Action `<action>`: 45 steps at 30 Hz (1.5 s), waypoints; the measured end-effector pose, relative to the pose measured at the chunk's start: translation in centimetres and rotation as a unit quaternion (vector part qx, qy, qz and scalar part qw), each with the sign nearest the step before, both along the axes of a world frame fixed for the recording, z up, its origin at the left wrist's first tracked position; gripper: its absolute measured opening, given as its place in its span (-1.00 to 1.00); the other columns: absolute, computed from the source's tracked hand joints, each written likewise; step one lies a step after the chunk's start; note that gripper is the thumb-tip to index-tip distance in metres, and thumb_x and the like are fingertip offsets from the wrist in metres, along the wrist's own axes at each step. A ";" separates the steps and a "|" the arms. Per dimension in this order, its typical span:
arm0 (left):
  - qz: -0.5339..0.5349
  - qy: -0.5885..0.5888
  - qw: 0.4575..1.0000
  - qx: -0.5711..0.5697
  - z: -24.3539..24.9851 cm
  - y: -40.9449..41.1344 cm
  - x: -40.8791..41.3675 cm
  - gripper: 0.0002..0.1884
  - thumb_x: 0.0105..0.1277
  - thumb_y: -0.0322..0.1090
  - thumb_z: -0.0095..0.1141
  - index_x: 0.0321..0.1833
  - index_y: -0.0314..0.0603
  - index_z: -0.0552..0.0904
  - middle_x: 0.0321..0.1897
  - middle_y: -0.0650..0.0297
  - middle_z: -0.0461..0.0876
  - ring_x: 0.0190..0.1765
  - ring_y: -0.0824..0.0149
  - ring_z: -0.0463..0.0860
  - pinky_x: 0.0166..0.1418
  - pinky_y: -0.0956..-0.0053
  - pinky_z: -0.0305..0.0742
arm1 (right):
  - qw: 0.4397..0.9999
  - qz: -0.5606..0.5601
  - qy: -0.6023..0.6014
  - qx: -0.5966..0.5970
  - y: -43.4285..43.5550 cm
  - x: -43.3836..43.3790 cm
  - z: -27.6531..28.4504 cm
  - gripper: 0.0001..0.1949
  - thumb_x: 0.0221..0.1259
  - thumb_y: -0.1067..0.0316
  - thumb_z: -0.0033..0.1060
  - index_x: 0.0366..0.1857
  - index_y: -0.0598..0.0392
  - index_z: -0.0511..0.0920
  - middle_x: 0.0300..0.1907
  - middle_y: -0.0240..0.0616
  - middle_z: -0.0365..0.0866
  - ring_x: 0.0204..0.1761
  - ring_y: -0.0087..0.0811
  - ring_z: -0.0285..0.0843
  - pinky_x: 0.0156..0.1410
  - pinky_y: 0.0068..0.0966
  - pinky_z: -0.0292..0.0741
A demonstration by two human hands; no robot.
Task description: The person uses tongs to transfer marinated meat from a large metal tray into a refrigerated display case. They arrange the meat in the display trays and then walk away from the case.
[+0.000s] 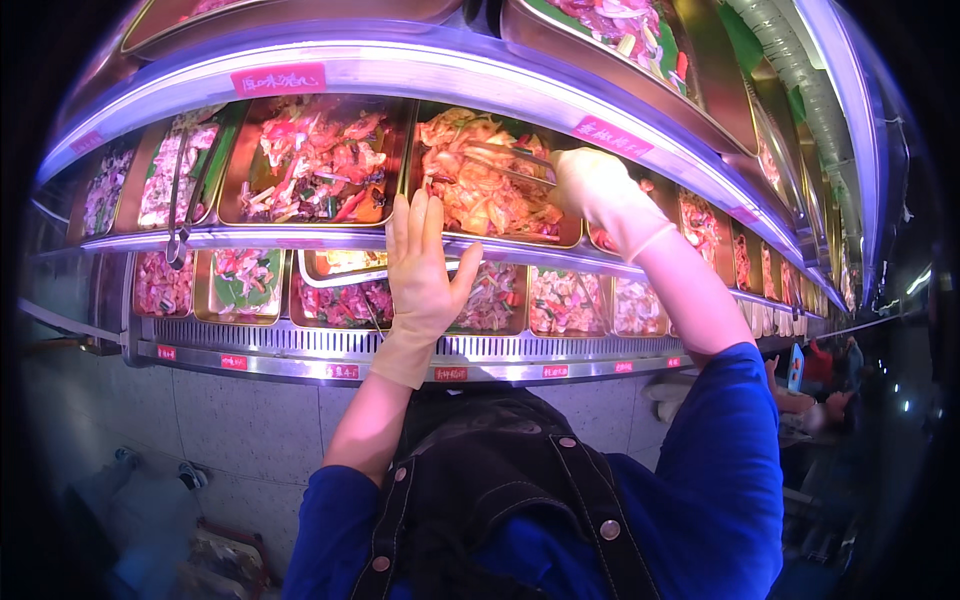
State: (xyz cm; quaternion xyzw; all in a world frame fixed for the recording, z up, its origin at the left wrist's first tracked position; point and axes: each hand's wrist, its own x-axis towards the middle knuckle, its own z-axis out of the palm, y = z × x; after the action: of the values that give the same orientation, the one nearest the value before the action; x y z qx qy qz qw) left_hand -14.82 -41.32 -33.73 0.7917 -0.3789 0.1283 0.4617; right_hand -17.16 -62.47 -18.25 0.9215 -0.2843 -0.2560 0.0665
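My right hand, in a pale thin glove, is closed round the handle end of metal tongs. The tongs' arms reach left into orange-coloured marinated meat in a metal tray on the middle shelf. My left hand, gloved alike, holds nothing. Its fingers point up at the tray's front left corner, with the thumb spread to the right. Whether the fingertips touch the tray, I cannot tell. Left of it stands another tray of red meat pieces with vegetables.
A lit shelf edge with red labels runs above the trays. More tongs lie across a tray at the left. Below is a row of meat trays behind a slotted metal rail. Other people are at the far right.
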 end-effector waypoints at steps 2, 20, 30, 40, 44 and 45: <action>0.010 0.010 1.000 0.004 0.1 0.2 0.1 -0.25 0.32 -0.13 0.34 0.43 -0.48 0.38 0.46 -0.21 0.34 0.57 -0.31 0.17 0.59 -0.14 0.04 | 0.999 0.033 -0.035 -0.012 -0.8 -1.0 1.0 -0.62 0.18 0.23 0.40 0.05 0.15 0.64 -0.06 0.02 0.74 0.02 -0.06 0.73 0.12 -0.21 0.61; 0.011 -0.022 1.000 -0.015 -0.1 -0.3 -0.2 -0.22 0.26 -0.13 0.37 0.43 -0.47 0.37 0.47 -0.21 0.31 0.55 -0.31 0.20 0.60 -0.08 0.09 | 0.989 -0.088 -0.027 0.119 -1.9 -5.6 3.1 -0.33 -0.18 0.01 0.63 0.04 0.23 0.66 -0.07 0.04 0.76 0.06 -0.10 0.73 0.18 -0.28 0.58; -0.006 -0.013 0.999 -0.032 2.5 3.8 0.0 -0.20 0.28 -0.19 0.37 0.49 -0.46 0.30 0.41 -0.26 0.36 0.50 -0.37 0.26 0.57 -0.07 0.14 | 0.922 -0.146 -0.262 0.245 0.2 -4.6 1.7 -0.41 -0.04 0.18 0.59 0.12 0.25 0.63 -0.10 -0.03 0.78 -0.05 -0.30 0.75 0.13 -0.38 0.57; 0.052 -0.070 0.996 0.036 1.1 15.5 12.4 -0.23 0.27 -0.17 0.37 0.42 -0.52 0.37 0.41 -0.27 0.38 0.53 -0.38 0.22 0.58 -0.17 0.07 | 0.919 -0.283 -0.193 0.194 2.1 -1.8 -2.5 -0.10 -0.06 -0.09 0.64 0.34 0.29 0.44 -0.34 -0.18 0.73 -0.50 -0.52 0.59 -0.37 -0.46 0.51; 0.005 -0.028 0.997 0.071 1.2 17.1 14.2 -0.23 0.22 -0.18 0.41 0.41 -0.48 0.39 0.43 -0.25 0.36 0.52 -0.38 0.22 0.59 -0.15 0.05 | 0.876 -0.329 -0.309 0.167 1.9 -2.0 -5.2 0.10 -0.07 -0.17 0.62 0.48 0.38 0.23 -0.28 -0.07 0.73 -0.42 -0.40 0.64 -0.30 -0.38 0.56; 0.004 -0.023 0.997 0.078 1.2 17.3 14.3 -0.22 0.22 -0.17 0.41 0.41 -0.47 0.39 0.43 -0.25 0.36 0.52 -0.38 0.22 0.59 -0.15 0.06 | 0.874 -0.349 -0.294 0.169 4.0 -1.0 -4.1 0.07 -0.06 -0.16 0.61 0.48 0.32 0.25 -0.22 -0.05 0.74 -0.36 -0.35 0.67 -0.25 -0.36 0.58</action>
State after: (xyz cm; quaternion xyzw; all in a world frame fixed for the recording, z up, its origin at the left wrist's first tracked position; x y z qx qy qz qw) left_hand -0.50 -24.07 -32.50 0.8238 -0.3952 0.1187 0.3887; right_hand -18.12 -58.51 -22.31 0.7924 -0.5462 -0.0241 -0.2707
